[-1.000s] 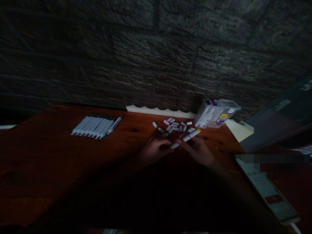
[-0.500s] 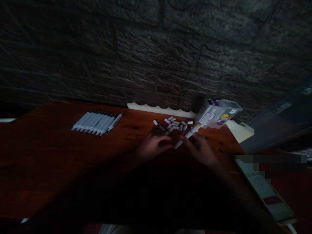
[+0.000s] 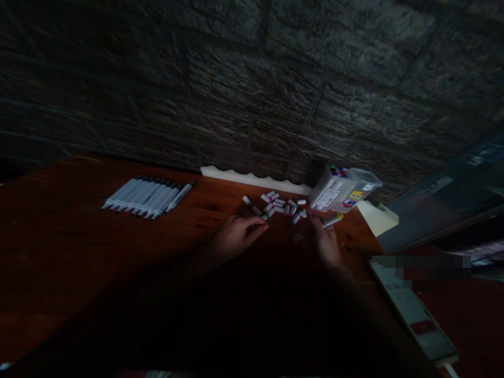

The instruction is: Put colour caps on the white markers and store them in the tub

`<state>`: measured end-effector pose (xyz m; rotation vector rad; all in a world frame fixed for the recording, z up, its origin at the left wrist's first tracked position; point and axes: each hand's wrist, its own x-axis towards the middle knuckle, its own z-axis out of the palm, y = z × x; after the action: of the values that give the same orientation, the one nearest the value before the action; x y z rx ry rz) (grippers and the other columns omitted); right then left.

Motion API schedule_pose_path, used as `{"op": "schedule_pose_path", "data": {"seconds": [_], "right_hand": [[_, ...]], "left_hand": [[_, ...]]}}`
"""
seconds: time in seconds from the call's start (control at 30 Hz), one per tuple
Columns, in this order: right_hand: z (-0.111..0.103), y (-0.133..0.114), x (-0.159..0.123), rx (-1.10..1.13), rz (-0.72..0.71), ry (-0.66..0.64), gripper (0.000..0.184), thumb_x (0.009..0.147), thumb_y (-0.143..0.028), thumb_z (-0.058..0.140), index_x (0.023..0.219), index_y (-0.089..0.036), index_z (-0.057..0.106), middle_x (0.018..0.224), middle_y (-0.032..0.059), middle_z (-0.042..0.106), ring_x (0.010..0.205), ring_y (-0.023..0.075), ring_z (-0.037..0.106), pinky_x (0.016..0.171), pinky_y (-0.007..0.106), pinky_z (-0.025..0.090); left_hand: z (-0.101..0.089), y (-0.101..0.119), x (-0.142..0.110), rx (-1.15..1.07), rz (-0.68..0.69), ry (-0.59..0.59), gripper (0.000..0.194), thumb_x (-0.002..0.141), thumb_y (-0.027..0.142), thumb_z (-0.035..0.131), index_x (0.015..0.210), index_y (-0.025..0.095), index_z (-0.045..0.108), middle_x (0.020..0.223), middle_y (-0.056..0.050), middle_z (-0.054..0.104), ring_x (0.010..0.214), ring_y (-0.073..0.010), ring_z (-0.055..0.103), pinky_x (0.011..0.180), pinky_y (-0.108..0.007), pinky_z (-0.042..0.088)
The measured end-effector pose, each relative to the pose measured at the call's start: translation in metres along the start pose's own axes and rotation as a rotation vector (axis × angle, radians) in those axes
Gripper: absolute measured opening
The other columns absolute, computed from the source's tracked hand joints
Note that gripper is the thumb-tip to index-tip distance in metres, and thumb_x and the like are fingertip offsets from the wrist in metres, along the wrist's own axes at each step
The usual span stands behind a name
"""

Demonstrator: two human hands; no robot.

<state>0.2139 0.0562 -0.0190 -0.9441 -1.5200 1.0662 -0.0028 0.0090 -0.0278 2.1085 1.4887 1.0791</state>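
My left hand (image 3: 238, 233) hovers at the near left side of a pile of loose marker caps (image 3: 279, 203). Its thumb and forefinger are stretched out with tips close to each other, and nothing shows between them. To the right of the pile, my right hand (image 3: 325, 239) is closed round a white marker (image 3: 332, 220) with a yellow end pointing right. Part of that marker is hidden by the fingers. The caps are white with coloured bands and lie scattered on the wooden table (image 3: 200, 220).
Several grey markers (image 3: 144, 195) lie in a row at the left. A clear plastic box (image 3: 334, 189) with more markers stands at the back right by a stone wall (image 3: 252, 94). A white scalloped strip (image 3: 252, 178) runs along the wall. A phone (image 3: 413, 310) is at the right edge.
My right hand has moved right with the marker, away from my left hand. The left hand has shifted slightly left and its fingertips have come closer together. The view has shifted a little.
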Motion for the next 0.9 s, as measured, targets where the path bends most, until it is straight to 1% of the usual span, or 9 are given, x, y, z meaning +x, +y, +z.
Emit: {"op": "schedule_pose_path", "data": {"seconds": [0.07,0.2,0.3,0.43,0.57,0.7,0.77,0.87,0.9], "right_hand": [[0.003,0.0,0.001,0.031,0.024,0.073,0.043,0.085,-0.054,0.053,0.06,-0.023,0.039,0.049,-0.005,0.038,0.043,0.01,0.037,0.042,0.024,0.035],[0.013,-0.005,0.005,0.063,0.062,0.098,0.044,0.083,-0.052,0.057,0.057,-0.023,0.035,0.045,-0.0069,0.032,0.038,0.0084,0.031,0.037,0.024,0.028],[0.018,-0.007,0.007,0.097,0.079,0.124,0.044,0.08,-0.051,0.061,0.058,-0.024,0.034,0.043,-0.0086,0.029,0.037,0.0074,0.026,0.035,0.023,0.025],[0.022,-0.003,0.012,0.103,0.082,0.13,0.044,0.079,-0.05,0.061,0.058,-0.024,0.032,0.042,-0.0091,0.029,0.036,0.0071,0.025,0.033,0.022,0.023],[0.022,0.004,0.014,0.086,0.057,0.124,0.044,0.08,-0.049,0.059,0.059,-0.025,0.029,0.043,-0.0088,0.03,0.037,0.0071,0.025,0.033,0.022,0.021],[0.021,0.006,0.015,0.084,0.106,0.086,0.044,0.08,-0.051,0.057,0.057,-0.025,0.03,0.043,-0.0079,0.03,0.036,0.0075,0.025,0.031,0.023,0.019],[0.019,0.004,0.017,0.097,0.118,0.089,0.044,0.08,-0.05,0.058,0.056,-0.024,0.031,0.043,-0.0077,0.03,0.037,0.0077,0.025,0.032,0.023,0.02],[0.012,0.002,0.019,0.116,0.084,0.119,0.043,0.081,-0.048,0.058,0.057,-0.024,0.031,0.046,-0.0076,0.029,0.04,0.0081,0.026,0.037,0.023,0.024],[0.01,0.001,0.018,0.102,0.065,0.103,0.044,0.083,-0.048,0.055,0.057,-0.024,0.03,0.048,-0.0077,0.028,0.042,0.0082,0.026,0.039,0.023,0.026]], "left_hand": [[0.0,0.0,0.0,0.002,0.006,-0.007,0.02,0.091,0.034,0.055,0.095,0.024,0.071,0.094,-0.001,0.075,0.086,-0.0184,0.069,0.078,-0.031,0.051],[0.001,0.001,0.001,0.003,-0.001,0.019,0.018,0.09,0.032,0.055,0.093,0.025,0.071,0.094,-0.001,0.075,0.086,-0.0183,0.069,0.08,-0.031,0.05],[0.002,0.0,0.003,-0.008,-0.005,0.017,0.019,0.09,0.033,0.054,0.093,0.025,0.071,0.091,0.0,0.075,0.082,-0.0176,0.069,0.078,-0.031,0.05],[0.003,-0.003,0.003,0.001,-0.009,0.024,0.02,0.091,0.033,0.053,0.093,0.025,0.071,0.091,0.001,0.076,0.084,-0.0176,0.069,0.078,-0.03,0.049],[0.002,-0.002,0.001,-0.024,-0.032,0.05,0.02,0.091,0.034,0.053,0.093,0.026,0.071,0.091,0.001,0.076,0.082,-0.017,0.07,0.075,-0.028,0.05],[0.001,0.003,-0.002,-0.035,-0.03,0.072,0.02,0.09,0.033,0.053,0.091,0.026,0.072,0.089,0.002,0.076,0.081,-0.0172,0.07,0.074,-0.027,0.05],[0.0,0.005,-0.002,-0.032,-0.024,0.065,0.021,0.091,0.034,0.052,0.093,0.026,0.072,0.091,0.001,0.076,0.083,-0.0175,0.07,0.076,-0.027,0.05],[0.001,0.007,-0.003,-0.019,-0.014,0.055,0.022,0.091,0.034,0.052,0.095,0.025,0.071,0.094,0.0,0.076,0.086,-0.0185,0.07,0.082,-0.029,0.049],[0.001,0.007,-0.003,-0.014,-0.015,0.051,0.021,0.091,0.034,0.052,0.095,0.024,0.071,0.095,0.0,0.076,0.086,-0.0189,0.069,0.083,-0.03,0.049]]}}
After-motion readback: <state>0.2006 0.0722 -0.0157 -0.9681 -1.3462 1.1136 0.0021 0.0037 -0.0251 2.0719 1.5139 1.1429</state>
